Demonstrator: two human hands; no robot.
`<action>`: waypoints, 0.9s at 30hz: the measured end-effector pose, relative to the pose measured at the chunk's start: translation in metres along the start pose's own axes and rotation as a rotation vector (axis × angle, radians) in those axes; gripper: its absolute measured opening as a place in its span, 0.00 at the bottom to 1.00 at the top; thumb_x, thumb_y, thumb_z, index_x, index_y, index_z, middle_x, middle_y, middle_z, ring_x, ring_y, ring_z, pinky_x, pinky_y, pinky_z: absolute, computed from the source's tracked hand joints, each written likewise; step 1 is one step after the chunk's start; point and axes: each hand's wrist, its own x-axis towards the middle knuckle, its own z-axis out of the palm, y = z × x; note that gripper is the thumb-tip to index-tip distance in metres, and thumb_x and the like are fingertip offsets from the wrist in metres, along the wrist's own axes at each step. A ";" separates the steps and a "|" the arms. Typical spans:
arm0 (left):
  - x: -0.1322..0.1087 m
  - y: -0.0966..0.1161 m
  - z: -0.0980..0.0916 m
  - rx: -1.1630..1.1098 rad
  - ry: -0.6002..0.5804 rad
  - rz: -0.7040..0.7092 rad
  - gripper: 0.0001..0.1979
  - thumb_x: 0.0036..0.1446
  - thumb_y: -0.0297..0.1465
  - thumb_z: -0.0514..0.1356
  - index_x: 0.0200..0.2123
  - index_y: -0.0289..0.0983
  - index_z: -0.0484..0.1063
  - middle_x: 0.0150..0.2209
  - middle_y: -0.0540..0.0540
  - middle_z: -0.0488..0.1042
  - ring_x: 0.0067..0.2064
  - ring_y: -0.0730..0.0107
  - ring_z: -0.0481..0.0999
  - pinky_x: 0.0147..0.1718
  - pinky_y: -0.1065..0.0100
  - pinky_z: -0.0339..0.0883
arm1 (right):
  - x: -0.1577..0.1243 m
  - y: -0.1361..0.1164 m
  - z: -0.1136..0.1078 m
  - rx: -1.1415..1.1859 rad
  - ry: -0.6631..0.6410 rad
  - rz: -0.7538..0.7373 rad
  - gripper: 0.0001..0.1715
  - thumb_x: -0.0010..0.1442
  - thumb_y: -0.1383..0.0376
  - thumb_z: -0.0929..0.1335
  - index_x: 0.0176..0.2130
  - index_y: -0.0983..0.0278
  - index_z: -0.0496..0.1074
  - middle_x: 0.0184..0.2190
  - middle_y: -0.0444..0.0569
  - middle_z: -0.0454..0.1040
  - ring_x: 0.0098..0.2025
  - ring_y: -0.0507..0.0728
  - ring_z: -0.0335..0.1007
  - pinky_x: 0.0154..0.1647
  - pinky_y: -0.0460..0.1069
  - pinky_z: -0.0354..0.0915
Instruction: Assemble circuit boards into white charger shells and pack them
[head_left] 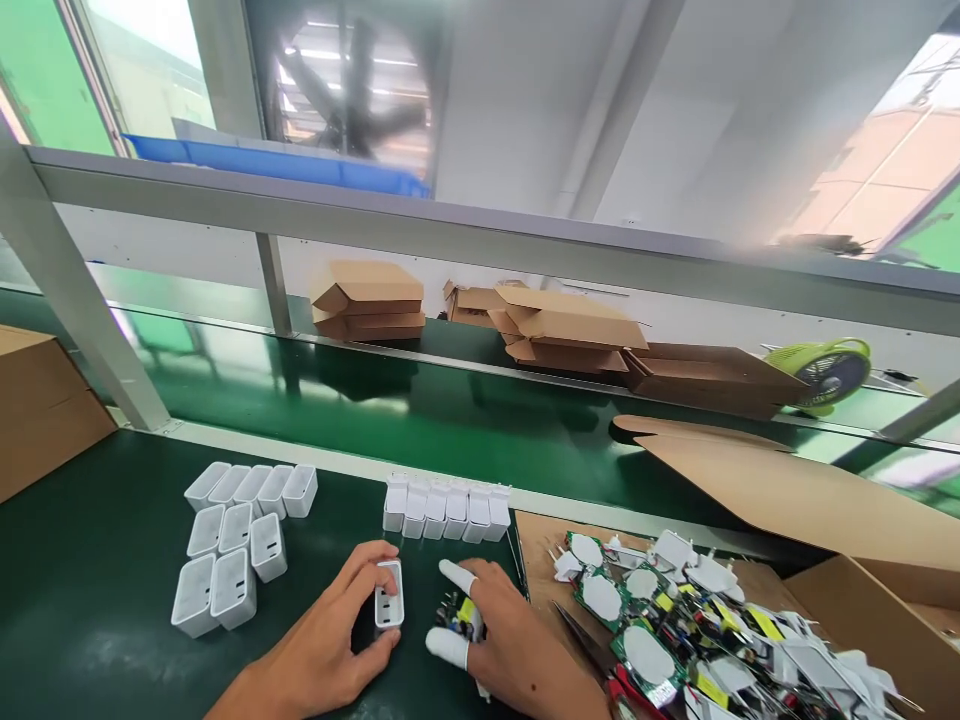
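Observation:
My left hand (330, 635) is closed on a small white plastic case (388, 608) with slots, resting on the dark green worktop (112, 580). Beside it, my right hand (517, 645) grips a small circuit board (456, 612) with a yellow-wrapped part between thumb and index finger, both in white finger cots. Its underside is hidden by the hand. Case and board are apart. To the left stand several open white cases (234, 590) in loose rows. Ahead of my hands is a tight row of white cases (435, 512).
At right, circuit boards with white parts (649, 655) lie heaped on cardboard, with a red-handled tool (626, 690) beside them. A cardboard box (45, 410) stands at left. Beyond the worktop runs a green belt (450, 400); flat cartons (570, 325) and a green fan (825, 375) sit behind it.

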 end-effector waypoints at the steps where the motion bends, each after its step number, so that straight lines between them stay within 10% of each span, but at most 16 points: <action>1: 0.000 0.000 0.000 -0.011 0.014 0.000 0.17 0.60 0.26 0.61 0.52 0.43 0.67 0.64 0.37 0.67 0.62 0.54 0.75 0.60 0.58 0.73 | -0.001 0.000 0.000 -0.125 -0.006 0.028 0.29 0.58 0.58 0.74 0.56 0.66 0.76 0.57 0.62 0.75 0.59 0.73 0.69 0.62 0.66 0.67; 7: 0.002 -0.005 0.001 -0.033 0.024 -0.023 0.30 0.61 0.29 0.64 0.65 0.43 0.63 0.62 0.36 0.70 0.62 0.51 0.75 0.62 0.54 0.73 | -0.016 0.020 0.005 -0.220 -0.080 0.037 0.36 0.50 0.76 0.68 0.59 0.65 0.74 0.65 0.61 0.69 0.65 0.71 0.66 0.66 0.62 0.66; 16: -0.001 -0.012 0.006 0.001 -0.009 -0.085 0.33 0.63 0.33 0.64 0.69 0.46 0.60 0.67 0.38 0.68 0.66 0.51 0.73 0.64 0.54 0.71 | -0.018 0.026 -0.006 0.073 -0.086 0.150 0.46 0.61 0.67 0.68 0.74 0.57 0.55 0.59 0.56 0.70 0.50 0.63 0.76 0.57 0.56 0.72; 20: 0.001 -0.013 0.008 0.002 0.003 -0.075 0.33 0.62 0.33 0.65 0.69 0.46 0.60 0.66 0.39 0.69 0.65 0.51 0.74 0.64 0.54 0.71 | -0.021 0.030 -0.003 0.010 -0.023 -0.003 0.56 0.49 0.67 0.76 0.73 0.59 0.59 0.69 0.59 0.60 0.67 0.73 0.62 0.68 0.64 0.62; 23: 0.003 -0.014 0.009 0.002 -0.005 -0.100 0.33 0.62 0.33 0.65 0.68 0.46 0.60 0.66 0.39 0.68 0.65 0.51 0.73 0.65 0.52 0.70 | -0.022 0.039 0.002 -0.052 -0.029 -0.110 0.47 0.54 0.70 0.71 0.70 0.63 0.63 0.69 0.61 0.63 0.71 0.73 0.55 0.70 0.67 0.58; 27: 0.003 -0.012 0.007 -0.041 -0.033 -0.128 0.38 0.59 0.32 0.67 0.70 0.45 0.58 0.68 0.37 0.64 0.68 0.48 0.68 0.68 0.47 0.64 | -0.022 0.042 0.006 -0.070 0.035 -0.261 0.36 0.58 0.74 0.65 0.64 0.61 0.69 0.57 0.57 0.75 0.61 0.66 0.69 0.63 0.61 0.67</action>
